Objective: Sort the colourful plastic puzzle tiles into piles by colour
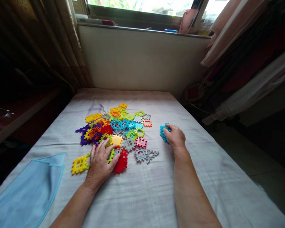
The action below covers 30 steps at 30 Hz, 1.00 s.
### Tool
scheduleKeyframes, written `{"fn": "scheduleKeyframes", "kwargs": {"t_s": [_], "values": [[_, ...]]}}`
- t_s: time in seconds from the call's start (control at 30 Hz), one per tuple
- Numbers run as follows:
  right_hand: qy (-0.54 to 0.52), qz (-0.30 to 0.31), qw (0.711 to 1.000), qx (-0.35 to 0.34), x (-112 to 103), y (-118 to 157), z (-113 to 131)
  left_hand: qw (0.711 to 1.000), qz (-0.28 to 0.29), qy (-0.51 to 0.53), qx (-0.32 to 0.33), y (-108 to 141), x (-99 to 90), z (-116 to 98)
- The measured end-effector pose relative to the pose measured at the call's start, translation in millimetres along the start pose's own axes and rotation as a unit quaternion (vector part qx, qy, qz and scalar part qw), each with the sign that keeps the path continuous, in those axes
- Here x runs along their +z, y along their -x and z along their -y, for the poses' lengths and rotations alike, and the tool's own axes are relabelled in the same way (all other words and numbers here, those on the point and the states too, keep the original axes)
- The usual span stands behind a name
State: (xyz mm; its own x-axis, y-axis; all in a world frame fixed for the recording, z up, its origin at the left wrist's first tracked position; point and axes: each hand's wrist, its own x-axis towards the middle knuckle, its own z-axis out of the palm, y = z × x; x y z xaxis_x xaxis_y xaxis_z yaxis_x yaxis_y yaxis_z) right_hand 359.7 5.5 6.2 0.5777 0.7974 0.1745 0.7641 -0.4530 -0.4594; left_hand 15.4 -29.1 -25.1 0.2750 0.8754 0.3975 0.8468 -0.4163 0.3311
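A pile of flat plastic interlocking tiles with notched edges lies on the cloth-covered surface. My left hand [101,160] rests on the near side of the pile, fingers spread over green and grey tiles. Beside its thumb is a red tile [121,162]; left of the hand sits a yellow window tile [79,165]. To the right of the pile, my right hand [175,135] is closed on a blue tile [163,134], which shows past the thumb and fingers. Whether more than one blue tile is in that hand is hidden. Between the hands lie a grey window tile [140,155] and a grey triangular tile [152,155].
A light blue cloth [26,190] lies at the left front of the white sheet [152,193]. Behind the surface rises a pale wall [142,60] below a window sill holding a pink cup [188,21]. Curtains [54,41] hang at left; fabric hangs at right.
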Motion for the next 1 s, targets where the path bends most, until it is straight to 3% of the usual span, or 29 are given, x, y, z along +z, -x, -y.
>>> {"fn": "scheduleKeyframes", "kwargs": {"t_s": [0.17,0.33,0.5,0.77,0.9,1.0], "values": [[-0.02,-0.06,0.995,-0.078,1,5,18,1.0,-0.001,0.004,-0.002,0,-0.1,0],[-0.071,0.06,0.968,-0.234,23,34,65,1.0,0.007,-0.001,-0.005,0,-1.7,-2],[-0.015,0.141,0.943,-0.3,40,60,88,1.0,0.01,-0.006,-0.002,-1,-1.3,-1],[0.054,0.239,0.91,-0.333,5,62,96,1.0,-0.012,-0.017,0.018,0,-4.2,-8],[0.012,0.267,0.892,-0.365,-6,65,99,0.998,-0.021,-0.018,0.048,1,-7.0,-12],[-0.047,0.324,0.876,-0.353,-8,62,96,0.997,-0.012,-0.014,0.07,1,-7.7,-11]]}}
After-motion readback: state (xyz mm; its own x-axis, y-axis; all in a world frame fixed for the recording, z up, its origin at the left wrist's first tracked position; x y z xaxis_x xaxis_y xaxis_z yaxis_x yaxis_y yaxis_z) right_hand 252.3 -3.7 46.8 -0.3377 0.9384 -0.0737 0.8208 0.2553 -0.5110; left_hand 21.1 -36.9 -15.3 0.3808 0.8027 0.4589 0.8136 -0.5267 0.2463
